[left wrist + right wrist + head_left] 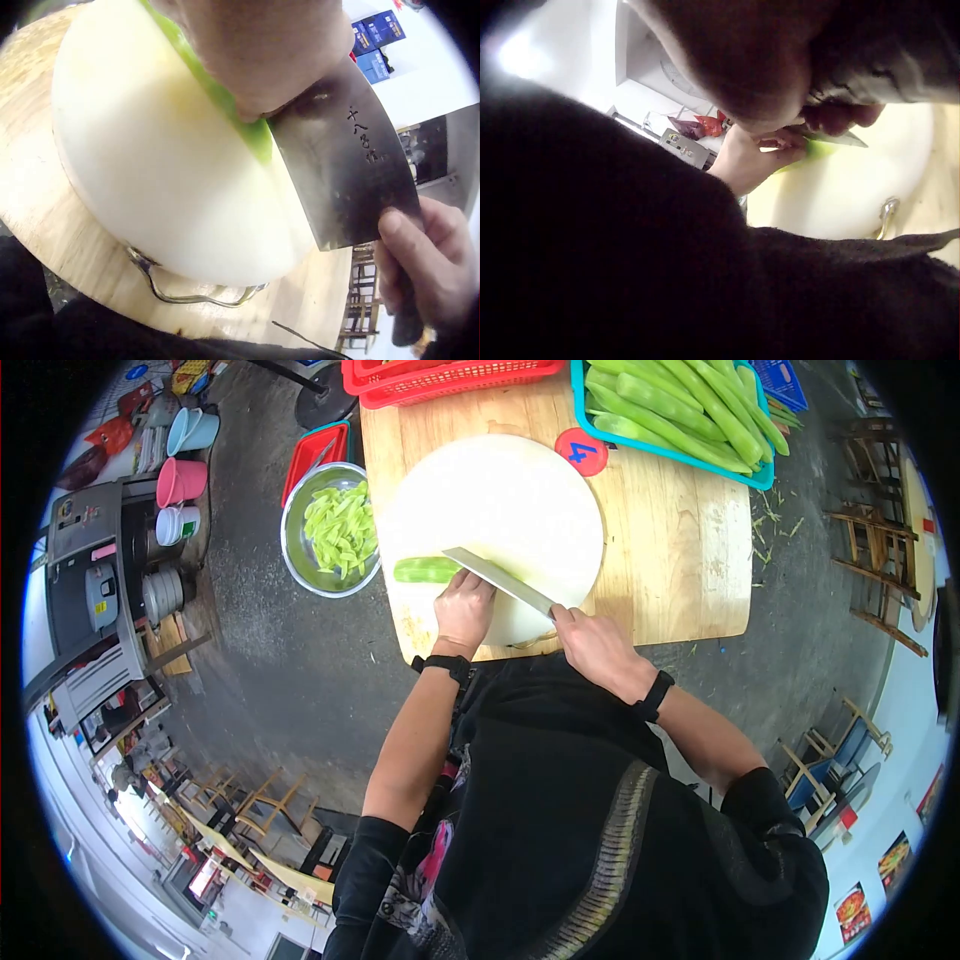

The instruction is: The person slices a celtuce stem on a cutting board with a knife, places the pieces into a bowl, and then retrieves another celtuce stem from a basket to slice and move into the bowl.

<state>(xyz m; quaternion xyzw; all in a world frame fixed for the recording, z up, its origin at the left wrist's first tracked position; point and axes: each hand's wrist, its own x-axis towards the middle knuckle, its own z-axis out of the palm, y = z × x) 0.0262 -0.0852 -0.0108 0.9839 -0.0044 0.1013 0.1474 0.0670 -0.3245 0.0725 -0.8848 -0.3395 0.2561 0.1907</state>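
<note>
Partly hidden green veg [424,569] under L hand [465,608], cleaver [505,581] alongside (tip blurry, R wrist cam).

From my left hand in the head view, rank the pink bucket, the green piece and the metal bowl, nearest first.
From the left hand:
1. Green piece: right at the hand, extending left.
2. Metal bowl: left, by the wooden table.
3. Pink bucket: far left.
</note>
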